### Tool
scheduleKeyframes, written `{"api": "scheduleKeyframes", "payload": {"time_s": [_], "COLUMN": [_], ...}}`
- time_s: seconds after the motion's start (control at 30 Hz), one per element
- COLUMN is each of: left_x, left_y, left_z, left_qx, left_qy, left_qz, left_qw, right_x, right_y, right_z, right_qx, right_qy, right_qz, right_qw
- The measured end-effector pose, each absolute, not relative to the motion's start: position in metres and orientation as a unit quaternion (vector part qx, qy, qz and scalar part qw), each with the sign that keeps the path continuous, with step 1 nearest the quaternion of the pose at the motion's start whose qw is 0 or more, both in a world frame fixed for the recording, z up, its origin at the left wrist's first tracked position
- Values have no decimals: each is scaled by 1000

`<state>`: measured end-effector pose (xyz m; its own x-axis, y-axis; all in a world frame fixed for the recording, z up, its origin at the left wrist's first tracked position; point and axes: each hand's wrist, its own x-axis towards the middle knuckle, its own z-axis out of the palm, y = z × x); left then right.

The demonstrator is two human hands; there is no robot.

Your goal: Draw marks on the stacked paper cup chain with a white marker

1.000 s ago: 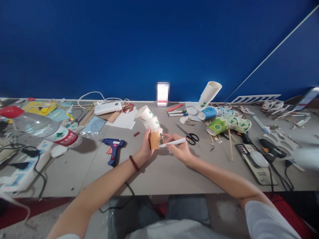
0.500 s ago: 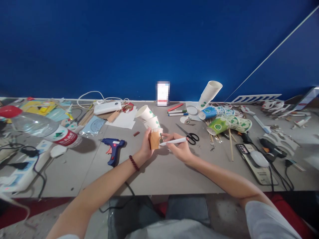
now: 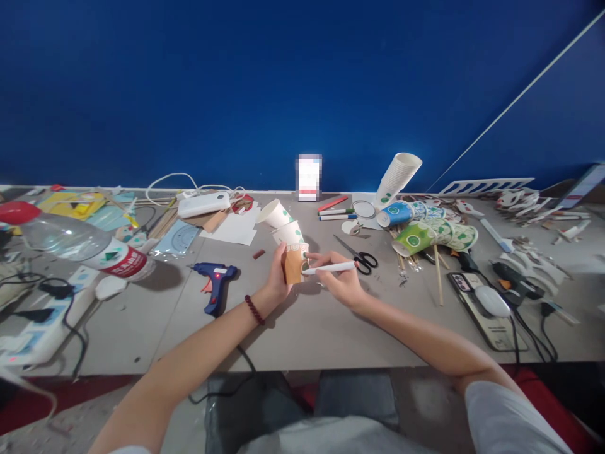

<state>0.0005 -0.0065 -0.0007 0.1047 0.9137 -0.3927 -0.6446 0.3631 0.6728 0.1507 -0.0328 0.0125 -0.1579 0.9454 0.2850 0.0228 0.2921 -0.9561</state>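
Brown-fronted paper cup (image 3: 293, 265) is gripped by my left hand (image 3: 278, 276), which wraps round its left side. White cups with green dots (image 3: 289, 233) join on behind it and lean up to the left. A white marker (image 3: 334, 267) lies in the closed fingers of my right hand (image 3: 343, 280), its tip at the cup's right side near a dark round spot. The fingertips of that hand are close to or touching the cup; which one is unclear.
A blue glue gun (image 3: 215, 284) lies left, beyond it a bottle (image 3: 85, 243). Black scissors (image 3: 363, 260) and several markers (image 3: 336, 215) lie right of centre. Stacked cups (image 3: 399, 180), coloured cups (image 3: 416, 239) and a phone (image 3: 496, 328) are at the right. A lit screen (image 3: 309, 178) stands behind.
The marker and my right fingers have shifted very slightly, and the marker's tip sits a touch higher on the cup. My left hand still holds the cup in place.
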Motion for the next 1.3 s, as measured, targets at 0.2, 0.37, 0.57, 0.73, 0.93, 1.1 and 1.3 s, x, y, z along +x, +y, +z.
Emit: {"api": "scheduleKeyframes", "payload": {"time_s": [0.2,0.37,0.57,0.73,0.93,1.1,1.3], "left_x": [1,1,1,0,0,1,2], "left_y": [-7,-8,-7,-7,-9,-8,-6], "left_z": [-1,-3,-3,0,-1,0,1], "left_qx": [167,168,173,173,160,162,159], "left_qy": [388,386,396,396,389,384,390], "left_qz": [545,556,549,542,552,550,551], "left_qw": [724,717,716,720,720,724,720], "right_x": [152,152,150,150,150,150,150], "right_y": [-34,-36,-34,-34,-36,-36,-34], "right_z": [10,10,12,11,12,11,9], "right_qx": [-379,-375,-391,-391,-375,-375,-385], "right_qy": [-635,-630,-606,-608,-632,-611,-602], "right_qz": [456,471,459,456,463,465,462], "right_qw": [495,490,518,520,495,519,525]}}
